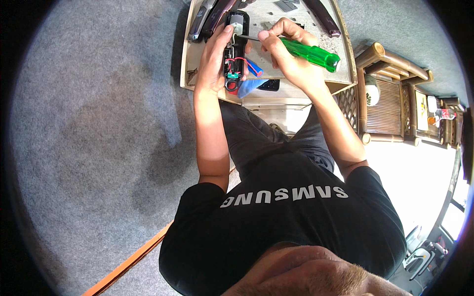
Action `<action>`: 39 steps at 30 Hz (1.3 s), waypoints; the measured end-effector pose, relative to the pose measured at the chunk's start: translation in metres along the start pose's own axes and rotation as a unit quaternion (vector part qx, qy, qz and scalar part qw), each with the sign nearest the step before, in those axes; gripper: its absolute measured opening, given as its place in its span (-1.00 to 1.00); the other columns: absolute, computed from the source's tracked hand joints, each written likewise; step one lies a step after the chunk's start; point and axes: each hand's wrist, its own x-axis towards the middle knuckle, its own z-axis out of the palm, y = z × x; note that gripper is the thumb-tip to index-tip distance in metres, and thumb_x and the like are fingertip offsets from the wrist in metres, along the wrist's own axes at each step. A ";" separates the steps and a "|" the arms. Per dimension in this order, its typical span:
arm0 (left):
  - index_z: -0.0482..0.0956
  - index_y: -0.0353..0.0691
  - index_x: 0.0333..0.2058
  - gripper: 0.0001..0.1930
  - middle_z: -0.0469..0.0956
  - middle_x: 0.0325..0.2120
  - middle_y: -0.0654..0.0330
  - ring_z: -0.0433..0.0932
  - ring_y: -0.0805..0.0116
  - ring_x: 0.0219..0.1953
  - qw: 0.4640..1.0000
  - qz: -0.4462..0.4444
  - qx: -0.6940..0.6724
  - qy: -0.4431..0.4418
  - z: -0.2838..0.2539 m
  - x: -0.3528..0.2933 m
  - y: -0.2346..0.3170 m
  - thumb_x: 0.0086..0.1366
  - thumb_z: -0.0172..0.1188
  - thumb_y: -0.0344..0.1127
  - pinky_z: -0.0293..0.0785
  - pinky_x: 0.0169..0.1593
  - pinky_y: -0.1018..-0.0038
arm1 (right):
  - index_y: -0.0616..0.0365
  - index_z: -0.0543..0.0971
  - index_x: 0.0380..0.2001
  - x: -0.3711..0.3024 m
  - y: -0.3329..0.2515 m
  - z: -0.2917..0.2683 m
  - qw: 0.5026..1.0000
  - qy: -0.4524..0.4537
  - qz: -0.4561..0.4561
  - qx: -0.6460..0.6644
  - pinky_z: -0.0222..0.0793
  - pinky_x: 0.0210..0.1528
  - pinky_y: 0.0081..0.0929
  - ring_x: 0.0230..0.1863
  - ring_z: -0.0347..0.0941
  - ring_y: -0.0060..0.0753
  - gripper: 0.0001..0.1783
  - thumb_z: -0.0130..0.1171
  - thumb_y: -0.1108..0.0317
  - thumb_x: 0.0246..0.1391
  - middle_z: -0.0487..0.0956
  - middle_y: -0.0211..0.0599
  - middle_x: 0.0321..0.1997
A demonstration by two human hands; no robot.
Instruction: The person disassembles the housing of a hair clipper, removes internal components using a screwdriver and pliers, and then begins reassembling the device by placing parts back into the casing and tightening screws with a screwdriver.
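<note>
My left hand point(212, 61) is wrapped around an opened black hair clipper housing point(242, 48), held upright over the table. Inside it show red and pale wires, a small green circuit board point(233, 75) and a whitish part point(237, 22) near the top. A blue cylindrical battery point(255, 67) sits beside the housing, close to a looping red wire. My right hand point(296, 61) grips a screwdriver point(311, 53) with a translucent green handle. Its metal shaft points left, and the tip reaches the housing just below the whitish part; exact contact is too small to tell.
Closed clippers point(200, 22) lie at the table's left, and a dark purple one point(322, 17) at the far right. Small dark bits are scattered across the pale tabletop point(256, 12). A black phone point(269, 85) and blue sheet point(252, 87) lie near the front edge. Bamboo chairs point(387, 106) stand right.
</note>
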 end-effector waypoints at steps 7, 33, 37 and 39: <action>0.47 -0.15 -0.01 -0.62 0.60 -0.45 0.09 0.59 0.32 -0.70 1.000 0.003 0.001 -0.005 0.001 0.000 0.000 0.51 0.10 0.06 0.50 -0.71 0.43 | 0.16 0.56 -0.43 0.000 0.003 0.000 1.000 0.013 0.007 -0.005 0.28 -0.57 -0.64 -0.63 0.38 -0.73 -0.70 0.33 0.20 0.28 0.60 -0.43 -0.52; 0.46 -0.16 -0.02 -0.62 0.59 -0.45 0.08 0.59 0.32 -0.70 1.000 0.016 -0.002 -0.015 0.004 -0.001 0.001 0.53 0.07 0.06 0.52 -0.70 0.43 | 0.17 0.58 -0.42 -0.001 -0.012 -0.017 0.990 0.064 0.086 0.088 0.14 -0.68 -0.69 -0.72 0.37 -0.69 -0.75 0.23 0.27 0.32 0.63 -0.31 -0.52; 0.46 -0.16 -0.02 -0.61 0.59 -0.45 0.07 0.59 0.32 -0.70 1.000 0.017 0.003 -0.013 0.004 -0.001 0.002 0.53 0.07 0.07 0.52 -0.70 0.43 | 0.17 0.57 -0.43 -0.002 -0.008 -0.014 0.991 0.080 0.075 0.070 0.20 -0.64 -0.66 -0.70 0.37 -0.68 -0.78 0.27 0.32 0.29 0.63 -0.28 -0.52; 0.46 -0.16 -0.02 -0.61 0.59 -0.45 0.08 0.59 0.32 -0.70 1.000 0.017 0.001 -0.013 0.003 -0.001 0.001 0.53 0.07 0.07 0.51 -0.70 0.43 | 0.17 0.57 -0.43 -0.002 -0.006 -0.013 0.992 0.083 0.060 0.067 0.22 -0.62 -0.65 -0.70 0.37 -0.69 -0.79 0.28 0.34 0.28 0.62 -0.28 -0.52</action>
